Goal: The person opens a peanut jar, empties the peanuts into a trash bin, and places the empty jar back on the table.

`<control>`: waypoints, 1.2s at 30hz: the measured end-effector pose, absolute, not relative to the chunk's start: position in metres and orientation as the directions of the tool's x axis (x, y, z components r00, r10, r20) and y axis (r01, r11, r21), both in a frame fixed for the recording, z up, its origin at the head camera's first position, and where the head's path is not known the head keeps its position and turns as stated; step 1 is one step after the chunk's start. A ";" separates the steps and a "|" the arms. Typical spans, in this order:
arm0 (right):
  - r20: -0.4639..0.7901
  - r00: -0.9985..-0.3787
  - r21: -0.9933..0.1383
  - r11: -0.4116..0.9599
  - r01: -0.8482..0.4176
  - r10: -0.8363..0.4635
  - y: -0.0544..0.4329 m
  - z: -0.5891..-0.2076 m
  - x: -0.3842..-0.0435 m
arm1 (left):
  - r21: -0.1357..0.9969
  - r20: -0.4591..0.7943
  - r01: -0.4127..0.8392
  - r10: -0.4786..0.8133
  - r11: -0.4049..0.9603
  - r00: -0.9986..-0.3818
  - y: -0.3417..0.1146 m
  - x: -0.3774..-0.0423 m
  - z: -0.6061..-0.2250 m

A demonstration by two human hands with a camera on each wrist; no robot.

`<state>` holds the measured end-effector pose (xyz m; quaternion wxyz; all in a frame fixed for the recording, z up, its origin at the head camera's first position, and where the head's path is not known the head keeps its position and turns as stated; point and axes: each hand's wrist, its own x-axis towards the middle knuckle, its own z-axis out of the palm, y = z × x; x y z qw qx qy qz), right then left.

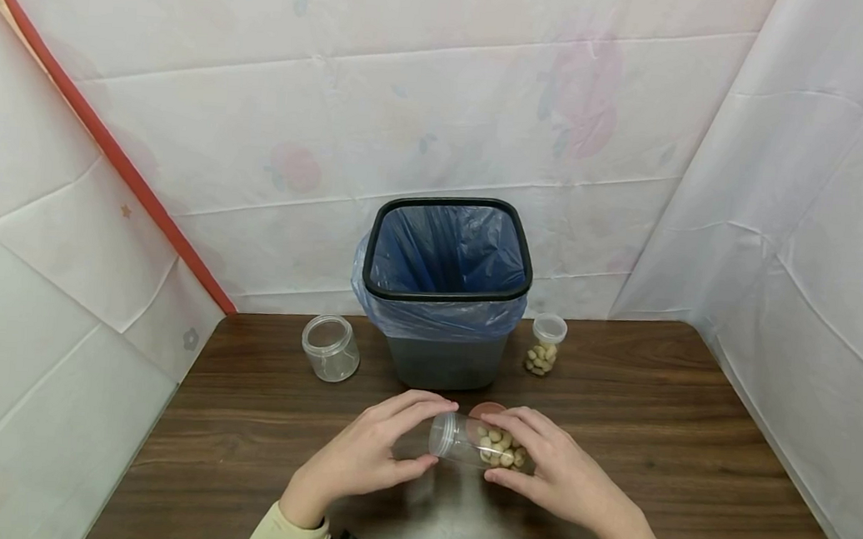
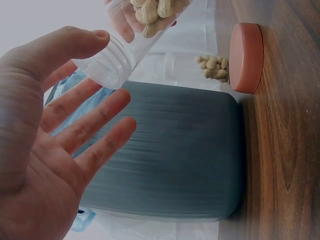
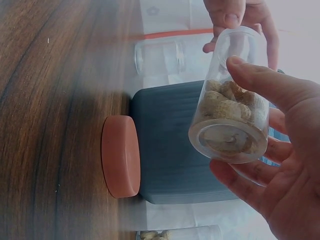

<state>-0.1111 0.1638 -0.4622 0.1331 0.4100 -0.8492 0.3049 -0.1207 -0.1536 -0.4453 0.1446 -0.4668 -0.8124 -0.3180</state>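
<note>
A clear plastic jar [image 1: 468,439] of unshelled peanuts [image 1: 502,447] lies sideways above the table, its threaded neck toward the left. My right hand [image 1: 568,467] grips its base end, thumb on the near side and fingers on the far side. At the neck, my left hand [image 1: 362,448] holds the jar between thumb and forefinger, the other fingers spread in the left wrist view. Whether a clear cap covers the mouth I cannot tell. Just beyond the jar, a round salmon-pink lid-like piece [image 3: 121,156] sits on the table, partly hidden in the head view.
A dark bin [image 1: 443,362] with a blue liner stands at the back middle. To its left is a clear jar [image 1: 331,350] with nothing in it; to its right, a small capped jar [image 1: 545,344] holds peanuts. White cloth [image 1: 321,128] hangs behind the wooden table [image 1: 240,423].
</note>
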 end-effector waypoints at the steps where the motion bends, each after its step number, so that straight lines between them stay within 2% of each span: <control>1: 0.476 -0.628 -0.408 0.478 -0.778 -0.615 0.164 -0.462 -0.111 | 0.384 0.531 0.850 0.666 0.361 -0.523 -0.153 -0.121 -0.445; 8: 0.486 -0.622 -0.403 0.474 -0.783 -0.615 0.163 -0.462 -0.111 | 0.404 0.530 0.839 0.655 0.364 -0.539 -0.152 -0.120 -0.446; 18: 0.490 -0.619 -0.394 0.478 -0.785 -0.614 0.163 -0.462 -0.111 | 0.525 0.488 0.773 0.617 0.358 -0.617 -0.149 -0.119 -0.450; 25: 0.478 -0.628 -0.402 0.482 -0.778 -0.614 0.164 -0.462 -0.111 | 0.534 0.466 0.744 0.595 0.401 -0.655 -0.150 -0.118 -0.449; 31: 0.477 -0.627 -0.407 0.478 -0.778 -0.616 0.164 -0.461 -0.111 | 0.531 0.496 0.745 0.565 0.404 -0.659 -0.149 -0.117 -0.449; 36: 0.506 -0.610 -0.392 0.468 -0.792 -0.610 0.165 -0.459 -0.111 | 0.550 0.501 0.712 0.510 0.436 -0.699 -0.150 -0.118 -0.448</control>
